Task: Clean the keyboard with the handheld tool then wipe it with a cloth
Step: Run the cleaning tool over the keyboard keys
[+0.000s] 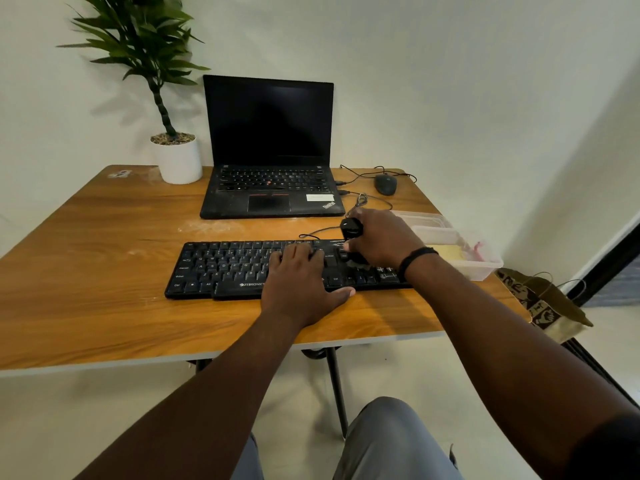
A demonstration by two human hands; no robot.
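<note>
Gripping the handheld tool [351, 228], right hand [384, 239] above keyboard [221, 268].

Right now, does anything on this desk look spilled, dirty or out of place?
Yes. Pale dusty smears lie on the table between the laptop and the keyboard, with fainter ones to the left. They look like powder or dust. Nothing else stands out.
</note>
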